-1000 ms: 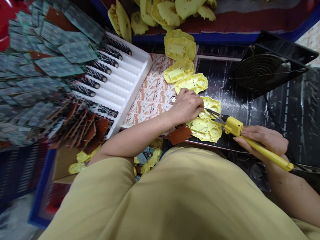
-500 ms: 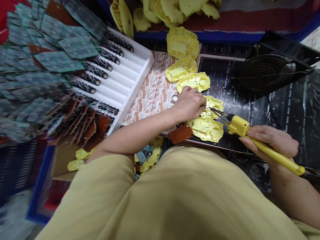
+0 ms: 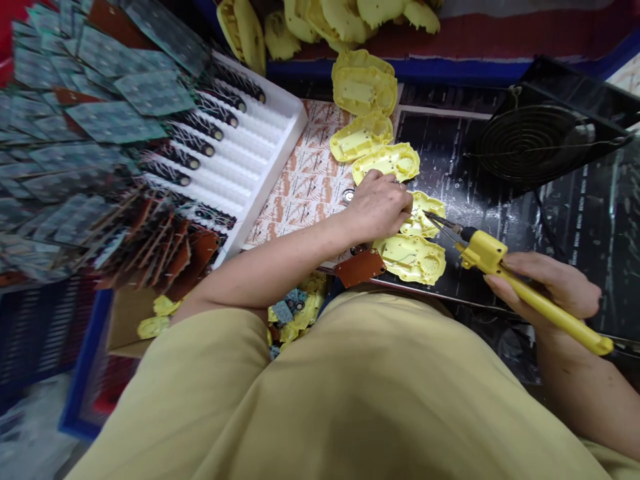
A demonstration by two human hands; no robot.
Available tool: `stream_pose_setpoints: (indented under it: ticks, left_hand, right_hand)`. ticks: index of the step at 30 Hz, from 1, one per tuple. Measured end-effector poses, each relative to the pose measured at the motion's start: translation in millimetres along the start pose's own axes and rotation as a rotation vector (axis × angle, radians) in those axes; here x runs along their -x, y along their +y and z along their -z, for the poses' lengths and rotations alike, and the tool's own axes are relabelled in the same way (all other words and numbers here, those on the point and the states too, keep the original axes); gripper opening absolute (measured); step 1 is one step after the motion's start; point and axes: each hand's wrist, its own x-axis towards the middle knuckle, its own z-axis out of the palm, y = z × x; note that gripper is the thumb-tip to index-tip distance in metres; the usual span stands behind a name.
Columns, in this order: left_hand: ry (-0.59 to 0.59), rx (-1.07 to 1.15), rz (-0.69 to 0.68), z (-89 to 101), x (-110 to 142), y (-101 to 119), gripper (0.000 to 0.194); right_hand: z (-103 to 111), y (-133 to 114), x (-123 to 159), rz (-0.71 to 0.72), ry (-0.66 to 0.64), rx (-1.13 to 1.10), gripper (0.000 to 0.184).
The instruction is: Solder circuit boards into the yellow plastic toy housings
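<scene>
My right hand [image 3: 555, 287] is closed round the handle of a yellow soldering iron [image 3: 485, 252], whose dark tip points left over a yellow plastic shell [image 3: 429, 212]. At that shell's left side is my left hand [image 3: 383, 205], fingers bent down and pressed together; whatever they pinch is hidden beneath them. Nearer my body lies another yellow shell [image 3: 414, 259] with a thin wire across it. A brown circuit board [image 3: 360, 268] rests against its left edge. Just beyond my left fingers sits a further shell [image 3: 390, 163], and a small round metal part [image 3: 349, 195] lies by my wrist.
A white foam tray [image 3: 265, 147] at left holds wired black parts, with many circuit boards [image 3: 125, 100] piled beside it. A black fan [image 3: 540, 143] stands at the right rear. Behind the table, a blue-rimmed bin [image 3: 450, 72] contains yellow shells. A cardboard box [image 3: 125, 320] is lower left.
The soldering iron and my right hand have shifted slightly right, drawing the tip away from my left fingers. My left hand stays nearly in place.
</scene>
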Motion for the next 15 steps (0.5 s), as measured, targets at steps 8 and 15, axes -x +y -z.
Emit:
stream_pose_setpoints:
  ticks: [8, 15]
  left_hand:
    - [0.019, -0.006, 0.007, 6.7, 6, -3, 0.026]
    - [-0.051, -0.169, 0.174, 19.3, -18, -27, 0.031]
  right_hand:
    - [-8, -2, -1, -0.037, 0.037, 0.259, 0.053]
    - [-8, 20, 2, -0.01, -0.161, 0.199, 0.06]
